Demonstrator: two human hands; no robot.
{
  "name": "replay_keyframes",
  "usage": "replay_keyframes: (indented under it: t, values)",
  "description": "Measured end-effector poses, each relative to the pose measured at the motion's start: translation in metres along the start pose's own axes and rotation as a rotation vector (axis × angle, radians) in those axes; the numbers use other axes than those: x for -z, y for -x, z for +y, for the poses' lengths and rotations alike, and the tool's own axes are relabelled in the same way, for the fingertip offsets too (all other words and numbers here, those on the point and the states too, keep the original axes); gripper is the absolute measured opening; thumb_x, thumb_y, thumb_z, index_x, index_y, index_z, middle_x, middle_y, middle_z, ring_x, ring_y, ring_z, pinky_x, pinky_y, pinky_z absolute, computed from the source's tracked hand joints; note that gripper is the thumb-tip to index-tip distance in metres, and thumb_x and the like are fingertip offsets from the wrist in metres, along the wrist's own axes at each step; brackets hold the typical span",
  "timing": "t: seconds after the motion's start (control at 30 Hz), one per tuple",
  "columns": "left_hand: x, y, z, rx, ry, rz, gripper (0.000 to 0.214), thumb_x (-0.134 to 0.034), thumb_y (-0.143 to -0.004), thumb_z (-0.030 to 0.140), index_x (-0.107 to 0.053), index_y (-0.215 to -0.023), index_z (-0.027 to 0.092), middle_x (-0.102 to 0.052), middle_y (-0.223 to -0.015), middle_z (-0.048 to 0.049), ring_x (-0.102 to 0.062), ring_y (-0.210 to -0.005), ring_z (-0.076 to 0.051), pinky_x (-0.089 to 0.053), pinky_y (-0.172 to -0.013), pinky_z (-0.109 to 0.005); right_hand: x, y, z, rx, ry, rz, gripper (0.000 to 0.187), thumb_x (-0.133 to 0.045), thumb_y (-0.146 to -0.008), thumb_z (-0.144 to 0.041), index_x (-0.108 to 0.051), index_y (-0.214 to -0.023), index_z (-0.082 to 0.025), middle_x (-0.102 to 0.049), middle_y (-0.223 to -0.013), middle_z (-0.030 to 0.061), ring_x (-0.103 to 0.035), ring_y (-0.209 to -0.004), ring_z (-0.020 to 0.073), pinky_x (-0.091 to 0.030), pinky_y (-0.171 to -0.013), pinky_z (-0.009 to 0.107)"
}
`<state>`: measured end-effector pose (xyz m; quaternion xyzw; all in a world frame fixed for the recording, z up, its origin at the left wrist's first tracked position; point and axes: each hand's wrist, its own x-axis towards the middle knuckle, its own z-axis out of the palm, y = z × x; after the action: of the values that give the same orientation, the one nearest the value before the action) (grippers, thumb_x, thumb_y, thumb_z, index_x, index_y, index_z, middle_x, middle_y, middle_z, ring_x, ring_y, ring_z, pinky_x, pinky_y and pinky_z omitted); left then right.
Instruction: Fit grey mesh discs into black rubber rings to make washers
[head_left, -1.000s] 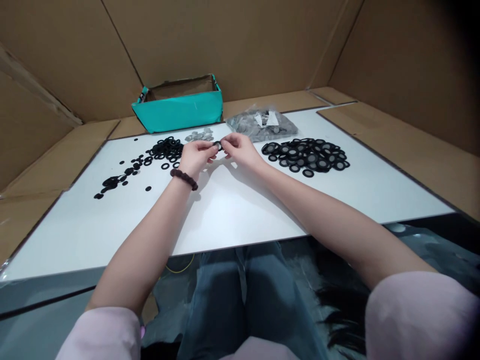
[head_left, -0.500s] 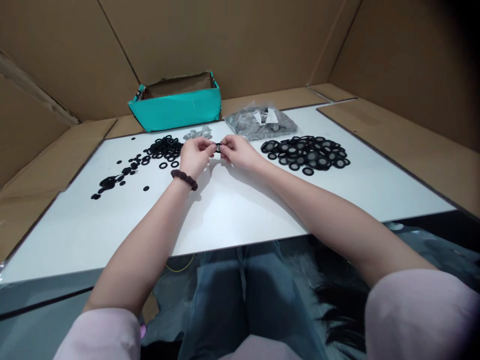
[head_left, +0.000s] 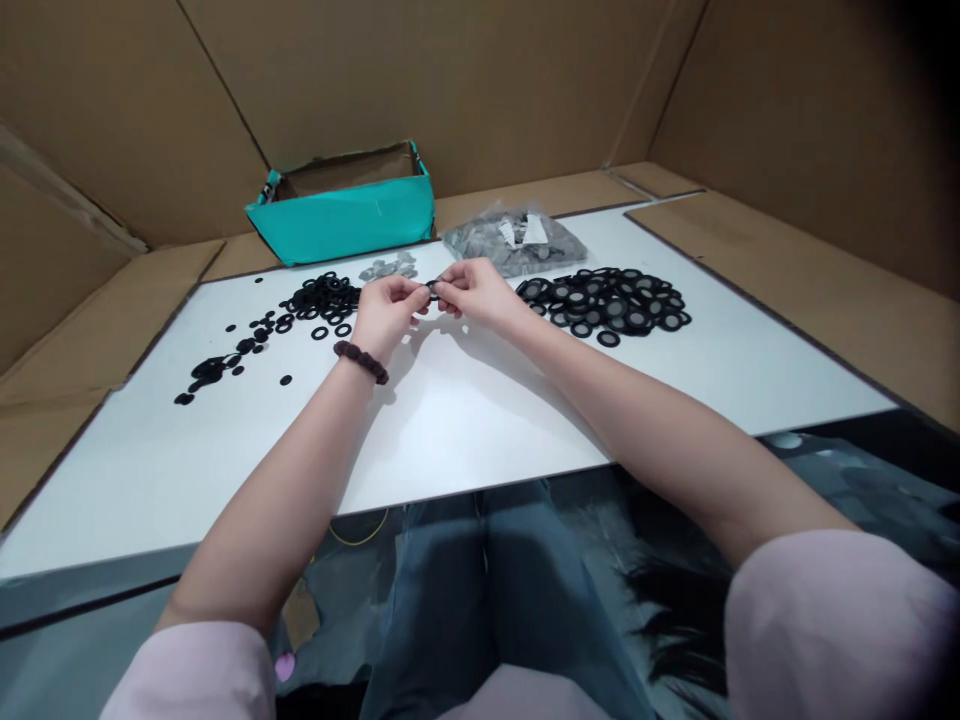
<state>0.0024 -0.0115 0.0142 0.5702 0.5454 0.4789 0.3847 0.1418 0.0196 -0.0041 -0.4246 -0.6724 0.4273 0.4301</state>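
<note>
Over the middle of the white table, my left hand (head_left: 389,312) and my right hand (head_left: 477,292) meet and pinch one small black ring (head_left: 433,289) between thumbs and fingers. Most of the ring is covered by the fingertips, so its centre is hard to make out. Just left of my left hand lies a heap of black rings (head_left: 321,297), with small black discs (head_left: 208,370) scattered nearer me. Behind the hands sit loose grey discs (head_left: 390,266). On the right rests a pile of black rings with grey centres (head_left: 611,300).
A teal open box (head_left: 345,220) stands at the back left. Beside it a clear plastic bag (head_left: 517,242) of grey pieces lies on the white table (head_left: 480,420). Cardboard walls (head_left: 510,90) enclose the back and sides.
Both hands keep hold of the ring, and my right hand has turned slightly higher over it. The whole view has shifted a little, so the table's things appear further left.
</note>
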Motion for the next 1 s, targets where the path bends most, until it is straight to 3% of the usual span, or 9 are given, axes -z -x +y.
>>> replay_keyframes:
  t: [0.3, 0.5, 0.67, 1.0]
  values:
    - [-0.008, 0.001, 0.005, 0.089, 0.093, 0.008, 0.014, -0.056, -0.083, 0.027, -0.053, -0.073, 0.017, -0.057, -0.063, -0.0014, -0.058, -0.061, -0.011, -0.048, -0.054, -0.02, -0.01, 0.003, -0.003, 0.182, -0.047, 0.082, 0.01, -0.063, -0.077, -0.019, -0.054, -0.081, -0.019, -0.063, -0.079, 0.0025, -0.061, -0.074, 0.0146, -0.054, -0.075, 0.032]
    - [-0.008, 0.002, 0.006, 0.05, 0.077, -0.014, 0.009, -0.056, -0.08, 0.022, -0.052, -0.073, 0.018, -0.053, -0.067, 0.0004, -0.057, -0.063, -0.011, -0.048, -0.055, -0.02, -0.008, 0.0, 0.002, 0.184, -0.041, 0.132, 0.006, -0.059, -0.078, -0.018, -0.056, -0.083, -0.019, -0.061, -0.077, 0.0016, -0.06, -0.076, 0.0152, -0.053, -0.073, 0.03]
    - [-0.005, 0.0, 0.006, 0.023, 0.015, -0.002, 0.007, -0.057, -0.078, 0.018, -0.054, -0.072, 0.017, -0.054, -0.068, 0.0001, -0.054, -0.062, -0.01, -0.045, -0.055, -0.02, -0.008, 0.004, 0.001, 0.173, -0.022, 0.128, 0.015, -0.055, -0.078, -0.014, -0.056, -0.091, -0.021, -0.057, -0.069, -0.0018, -0.056, -0.065, 0.0127, -0.051, -0.068, 0.027]
    - [-0.001, 0.002, 0.006, 0.036, 0.013, -0.035, 0.008, -0.06, -0.071, 0.017, -0.055, -0.065, 0.017, -0.052, -0.062, -0.0005, -0.054, -0.063, -0.012, -0.045, -0.056, -0.022, -0.01, 0.007, -0.001, 0.231, -0.028, 0.042, 0.014, -0.051, -0.08, -0.017, -0.06, -0.091, -0.02, -0.063, -0.078, 0.0007, -0.058, -0.071, 0.0137, -0.051, -0.072, 0.028]
